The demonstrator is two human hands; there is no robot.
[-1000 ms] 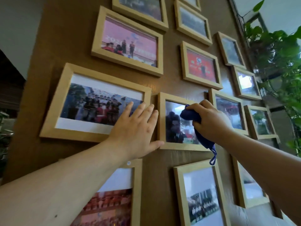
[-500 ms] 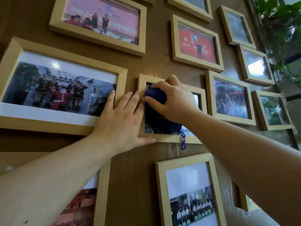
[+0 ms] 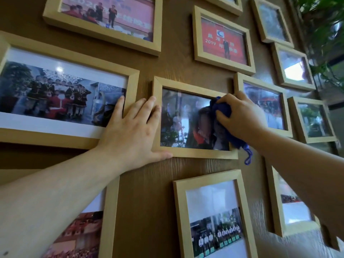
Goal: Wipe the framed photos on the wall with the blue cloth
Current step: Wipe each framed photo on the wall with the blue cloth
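Several light wooden framed photos hang on a brown wood wall. In the centre is a small framed photo with a dark picture. My right hand presses a bunched blue cloth against the right side of its glass; a loop of the cloth dangles below the frame's lower right corner. My left hand lies flat with fingers spread across the small frame's left edge, the wall and the right edge of the large framed group photo.
Other frames surround the centre one: a red photo frame above, a pink one upper left, a portrait frame below, several more on the right. Green plant leaves hang at the far right.
My right hand and the cloth have slid from the left part of the centre photo's glass to its right side. My left hand has stayed braced on the frame's left edge.
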